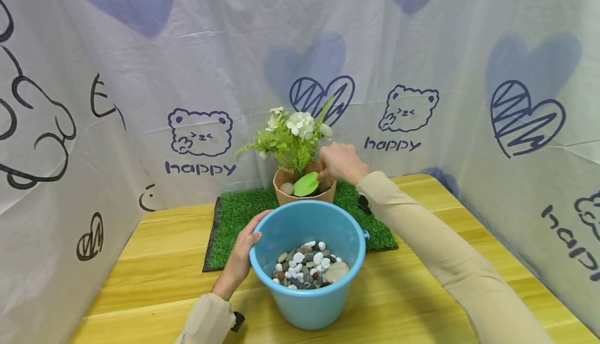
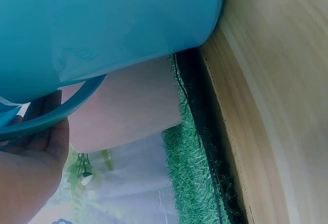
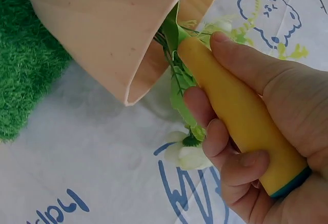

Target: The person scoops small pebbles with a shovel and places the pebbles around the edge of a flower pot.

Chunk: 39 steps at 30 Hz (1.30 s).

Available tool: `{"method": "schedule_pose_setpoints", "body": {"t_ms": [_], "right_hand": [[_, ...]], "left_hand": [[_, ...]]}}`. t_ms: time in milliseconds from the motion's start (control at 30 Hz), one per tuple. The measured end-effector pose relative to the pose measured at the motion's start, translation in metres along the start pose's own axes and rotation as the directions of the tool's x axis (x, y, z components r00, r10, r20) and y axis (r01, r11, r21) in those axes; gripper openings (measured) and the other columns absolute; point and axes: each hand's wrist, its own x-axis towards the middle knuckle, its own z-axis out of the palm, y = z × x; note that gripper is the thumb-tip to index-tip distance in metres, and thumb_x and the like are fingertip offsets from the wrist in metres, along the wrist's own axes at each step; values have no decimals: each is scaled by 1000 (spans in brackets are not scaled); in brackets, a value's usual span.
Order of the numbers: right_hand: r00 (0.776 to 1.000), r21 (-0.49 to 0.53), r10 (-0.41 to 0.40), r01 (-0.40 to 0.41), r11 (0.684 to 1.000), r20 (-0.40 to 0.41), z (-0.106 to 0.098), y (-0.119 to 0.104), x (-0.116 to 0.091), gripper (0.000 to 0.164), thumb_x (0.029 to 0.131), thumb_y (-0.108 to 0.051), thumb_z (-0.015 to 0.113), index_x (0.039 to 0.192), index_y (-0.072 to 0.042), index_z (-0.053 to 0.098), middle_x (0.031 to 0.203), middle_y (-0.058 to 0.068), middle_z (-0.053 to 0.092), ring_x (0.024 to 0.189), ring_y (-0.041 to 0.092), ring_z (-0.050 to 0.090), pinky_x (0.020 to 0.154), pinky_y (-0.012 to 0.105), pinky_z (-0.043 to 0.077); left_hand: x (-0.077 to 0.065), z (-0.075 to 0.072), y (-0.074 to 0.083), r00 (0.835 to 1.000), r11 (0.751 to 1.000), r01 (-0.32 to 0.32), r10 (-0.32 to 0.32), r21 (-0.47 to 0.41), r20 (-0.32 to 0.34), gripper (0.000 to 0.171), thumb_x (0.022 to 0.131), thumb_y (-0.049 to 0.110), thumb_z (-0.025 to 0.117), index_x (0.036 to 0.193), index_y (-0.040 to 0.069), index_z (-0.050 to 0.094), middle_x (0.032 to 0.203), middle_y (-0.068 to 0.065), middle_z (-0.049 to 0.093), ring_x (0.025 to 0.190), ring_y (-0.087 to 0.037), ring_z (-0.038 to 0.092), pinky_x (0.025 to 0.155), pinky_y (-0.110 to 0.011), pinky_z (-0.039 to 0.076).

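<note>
My right hand [image 1: 342, 162] grips a small garden trowel by its yellow handle [image 3: 241, 116], fingers wrapped round it. The trowel's bright green blade [image 1: 307, 183] tilts down into the mouth of a tan flowerpot [image 1: 304, 199]. White flowers [image 1: 301, 124] with green leaves rise from that pot, and a large pale stone [image 1: 287, 188] shows inside its rim. In front stands a blue bucket [image 1: 309, 307] holding white, grey and brown pebbles [image 1: 304, 266]. My left hand [image 1: 245, 245] holds the bucket's rim at its left; the left wrist view shows fingers curled behind a blue band [image 2: 56, 114].
A green turf mat [image 1: 234, 224] lies under the pot, its dark edge along the left. Below everything is a yellow wood-grain table [image 1: 159, 271]. White cloth [image 1: 201, 63] printed with hearts and bears hangs behind and on both sides.
</note>
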Motion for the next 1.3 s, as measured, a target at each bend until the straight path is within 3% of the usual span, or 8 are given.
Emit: {"method": "schedule_pose_setpoints", "body": {"t_ms": [400,700,1033,1300], "right_hand": [[998,-20,68,-67,998,14,-8,12,-10,25,79,-36,80,71,-13,74,64,-3,66,62,17,59,61,33,46],[996,52,84,-86,995,28,-4,25,-13,35,80,-37,78,54,-19,65,53,-4,59,50,12,47,47,26,37],[990,145,131,-138,980,55,-8,42,-26,32,81,-41,76,57,-20,71,53,-3,61,49,12,46,47,25,39],[994,195,107,-112,974,34,-7,44,-35,31,80,-43,77,58,-21,72,52,-4,61,47,10,45,46,24,37]], "left_hand": [[3,0,-2,1000,1000,0,0,-2,5,57,93,22,30,148,8,41,144,-23,47,122,-47,52,90,-53,51],[3,1,-3,1000,1000,0,0,1,6,57,93,23,31,148,9,41,144,-23,48,121,-47,53,90,-56,51],[3,1,-3,1000,1000,-3,3,1,9,57,94,23,31,148,9,40,144,-23,47,123,-47,52,90,-53,51],[1,0,-4,1000,1000,0,0,6,0,57,94,21,29,148,9,40,145,-22,47,123,-47,51,91,-52,51]]}}
